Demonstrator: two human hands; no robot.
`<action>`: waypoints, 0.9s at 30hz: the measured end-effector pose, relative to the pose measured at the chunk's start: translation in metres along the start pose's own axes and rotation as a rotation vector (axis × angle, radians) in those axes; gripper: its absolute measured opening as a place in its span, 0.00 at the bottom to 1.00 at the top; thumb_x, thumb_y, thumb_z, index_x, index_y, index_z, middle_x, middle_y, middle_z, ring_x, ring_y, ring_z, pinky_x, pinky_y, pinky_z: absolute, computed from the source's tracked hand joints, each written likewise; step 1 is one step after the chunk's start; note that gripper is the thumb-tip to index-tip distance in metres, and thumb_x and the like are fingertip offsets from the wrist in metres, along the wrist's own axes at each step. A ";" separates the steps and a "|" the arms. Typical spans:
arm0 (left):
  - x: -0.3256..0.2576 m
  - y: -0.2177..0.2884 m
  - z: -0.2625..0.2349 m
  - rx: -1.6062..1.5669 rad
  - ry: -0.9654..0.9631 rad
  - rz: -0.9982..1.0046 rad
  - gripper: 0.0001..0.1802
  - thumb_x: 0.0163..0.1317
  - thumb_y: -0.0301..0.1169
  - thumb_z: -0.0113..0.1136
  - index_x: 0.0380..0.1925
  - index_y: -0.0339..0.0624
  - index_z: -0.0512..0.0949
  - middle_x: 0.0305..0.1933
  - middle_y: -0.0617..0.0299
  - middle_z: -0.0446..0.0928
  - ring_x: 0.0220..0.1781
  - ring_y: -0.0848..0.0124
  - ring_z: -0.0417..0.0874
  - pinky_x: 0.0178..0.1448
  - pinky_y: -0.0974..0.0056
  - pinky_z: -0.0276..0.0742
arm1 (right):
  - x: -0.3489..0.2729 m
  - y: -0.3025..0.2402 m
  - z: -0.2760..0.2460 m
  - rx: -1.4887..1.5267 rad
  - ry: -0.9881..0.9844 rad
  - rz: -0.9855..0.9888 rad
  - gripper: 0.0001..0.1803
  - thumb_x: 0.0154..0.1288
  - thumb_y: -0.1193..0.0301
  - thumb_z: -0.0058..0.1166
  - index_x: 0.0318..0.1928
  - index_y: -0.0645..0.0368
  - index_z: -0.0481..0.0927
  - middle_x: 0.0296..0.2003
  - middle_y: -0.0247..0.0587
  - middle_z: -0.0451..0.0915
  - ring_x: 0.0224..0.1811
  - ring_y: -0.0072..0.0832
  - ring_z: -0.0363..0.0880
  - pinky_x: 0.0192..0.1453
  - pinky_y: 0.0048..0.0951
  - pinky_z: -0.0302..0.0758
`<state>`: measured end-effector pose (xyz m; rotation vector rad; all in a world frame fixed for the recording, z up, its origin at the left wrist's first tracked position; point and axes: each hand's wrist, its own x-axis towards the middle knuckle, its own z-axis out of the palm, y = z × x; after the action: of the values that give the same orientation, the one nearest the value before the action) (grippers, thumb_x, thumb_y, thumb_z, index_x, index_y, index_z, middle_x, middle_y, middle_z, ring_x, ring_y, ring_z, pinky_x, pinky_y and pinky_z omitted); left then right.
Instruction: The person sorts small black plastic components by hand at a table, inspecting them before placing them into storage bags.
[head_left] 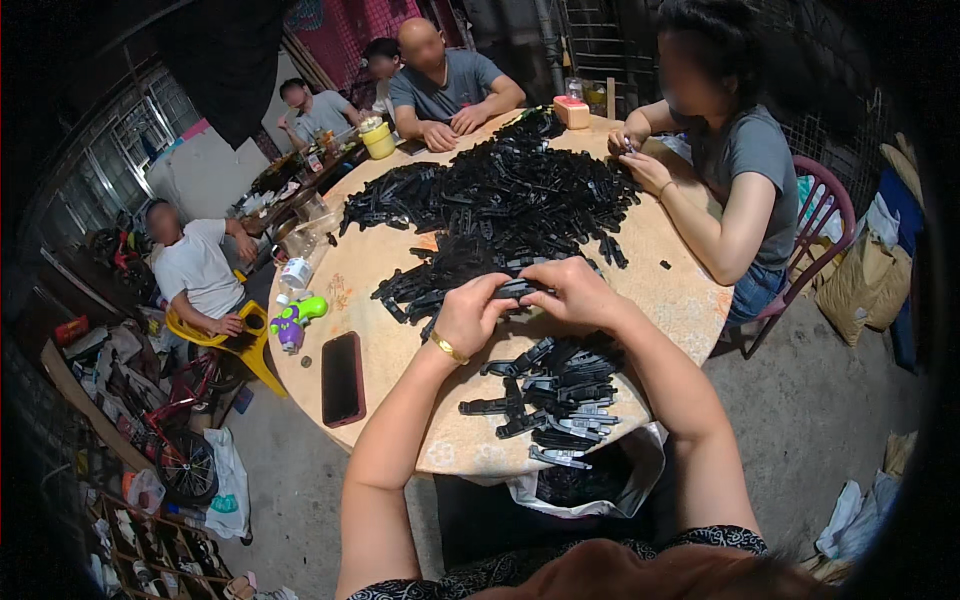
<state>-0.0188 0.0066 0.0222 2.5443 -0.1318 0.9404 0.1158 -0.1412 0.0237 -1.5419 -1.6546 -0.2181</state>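
A slim black plastic piece, shaped like a clip [517,288], is held between my two hands above the near side of the round table [680,290]. My left hand [465,318], with a gold band at its wrist, pinches one end. The other end is in the closed fingers of my right hand [575,292]. Just beyond my hands spreads a large heap of similar black pieces [500,190]. Between my forearms lies a smaller pile of these pieces [560,395], some with a grey shine. An open white bag [645,475] with dark contents hangs below the table edge.
Left of my arm lie a dark phone [343,380], a green-purple toy [297,318] and a white bottle [296,270]. A co-worker [745,170] on the right handles a small piece. Several people sit farther back. A yellow container [377,138] and an orange box [571,112] stand at the far edge.
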 end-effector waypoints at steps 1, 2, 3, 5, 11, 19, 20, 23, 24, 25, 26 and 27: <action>0.000 0.000 0.000 0.001 0.000 0.001 0.13 0.53 0.27 0.61 0.39 0.36 0.76 0.34 0.51 0.78 0.34 0.60 0.82 0.36 0.64 0.76 | 0.000 0.001 0.001 0.000 0.001 -0.001 0.16 0.51 0.70 0.60 0.39 0.65 0.77 0.27 0.52 0.78 0.30 0.45 0.78 0.34 0.36 0.73; 0.000 0.001 0.000 -0.096 -0.034 -0.090 0.14 0.53 0.26 0.61 0.40 0.35 0.76 0.33 0.53 0.79 0.34 0.64 0.82 0.37 0.66 0.77 | 0.000 0.002 0.002 0.010 0.036 -0.023 0.15 0.51 0.70 0.60 0.38 0.66 0.77 0.27 0.52 0.78 0.30 0.45 0.78 0.33 0.36 0.73; 0.001 0.001 0.000 -0.194 -0.067 -0.181 0.14 0.52 0.26 0.61 0.40 0.35 0.77 0.33 0.55 0.79 0.34 0.68 0.82 0.37 0.67 0.77 | 0.000 0.003 0.003 0.018 0.071 -0.045 0.14 0.51 0.70 0.60 0.37 0.66 0.78 0.27 0.52 0.78 0.30 0.45 0.78 0.33 0.36 0.73; 0.001 0.003 -0.002 -0.257 -0.091 -0.253 0.14 0.52 0.25 0.61 0.41 0.35 0.77 0.34 0.55 0.79 0.34 0.69 0.82 0.38 0.68 0.77 | -0.002 0.004 0.003 0.027 0.074 -0.039 0.14 0.51 0.69 0.60 0.37 0.66 0.78 0.28 0.51 0.78 0.30 0.44 0.78 0.33 0.36 0.74; 0.004 0.003 -0.004 -0.255 -0.067 -0.192 0.15 0.51 0.24 0.62 0.41 0.35 0.78 0.34 0.56 0.80 0.35 0.73 0.82 0.39 0.70 0.77 | 0.000 0.003 0.002 -0.010 -0.049 0.044 0.16 0.51 0.69 0.60 0.39 0.65 0.78 0.30 0.51 0.79 0.31 0.42 0.79 0.35 0.33 0.74; -0.006 0.017 0.005 -0.382 -0.330 -0.120 0.16 0.50 0.28 0.63 0.41 0.38 0.79 0.37 0.52 0.81 0.36 0.65 0.82 0.41 0.66 0.76 | -0.006 0.075 -0.020 0.318 0.277 0.550 0.16 0.61 0.64 0.51 0.45 0.60 0.78 0.38 0.43 0.81 0.38 0.30 0.79 0.44 0.28 0.74; -0.007 0.024 0.007 -0.310 -0.383 -0.007 0.16 0.50 0.27 0.63 0.41 0.37 0.79 0.37 0.53 0.81 0.36 0.65 0.82 0.41 0.66 0.76 | -0.009 0.082 -0.027 0.066 0.349 0.649 0.15 0.62 0.64 0.49 0.46 0.58 0.78 0.38 0.43 0.81 0.38 0.34 0.79 0.45 0.29 0.74; -0.003 0.034 0.015 -0.392 -0.498 0.111 0.16 0.50 0.27 0.63 0.41 0.37 0.79 0.40 0.52 0.80 0.41 0.61 0.81 0.46 0.64 0.75 | -0.031 0.136 -0.027 -0.339 0.343 0.708 0.16 0.62 0.65 0.48 0.48 0.55 0.77 0.41 0.45 0.79 0.44 0.42 0.77 0.49 0.33 0.72; -0.004 0.037 0.013 -0.405 -0.532 0.135 0.14 0.52 0.27 0.61 0.41 0.37 0.79 0.41 0.53 0.79 0.41 0.62 0.81 0.47 0.64 0.74 | -0.032 0.139 -0.025 -0.372 0.258 0.776 0.16 0.61 0.65 0.48 0.49 0.54 0.77 0.46 0.45 0.77 0.49 0.42 0.73 0.53 0.36 0.70; -0.006 0.034 0.013 -0.407 -0.533 0.132 0.14 0.52 0.27 0.61 0.41 0.37 0.79 0.41 0.53 0.79 0.41 0.62 0.81 0.47 0.64 0.74 | -0.034 0.142 -0.022 -0.405 0.171 0.843 0.16 0.61 0.66 0.47 0.49 0.53 0.77 0.51 0.45 0.74 0.54 0.43 0.70 0.56 0.38 0.68; -0.007 0.027 0.016 -0.474 -0.519 0.024 0.13 0.54 0.26 0.59 0.41 0.37 0.79 0.42 0.53 0.79 0.41 0.64 0.81 0.47 0.64 0.74 | -0.037 0.145 -0.018 -0.404 0.168 0.846 0.16 0.61 0.66 0.47 0.49 0.53 0.77 0.51 0.45 0.74 0.54 0.43 0.70 0.56 0.38 0.68; -0.008 0.023 0.016 -0.538 -0.500 -0.087 0.12 0.56 0.26 0.56 0.41 0.36 0.79 0.42 0.54 0.79 0.41 0.65 0.81 0.48 0.64 0.74 | -0.037 0.144 -0.014 -0.454 0.228 0.844 0.17 0.62 0.63 0.46 0.50 0.53 0.76 0.55 0.44 0.70 0.58 0.41 0.66 0.59 0.43 0.64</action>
<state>-0.0201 -0.0213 0.0143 2.1924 -0.3630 0.1743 0.2455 -0.1446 -0.0502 -2.3170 -0.6944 -0.3051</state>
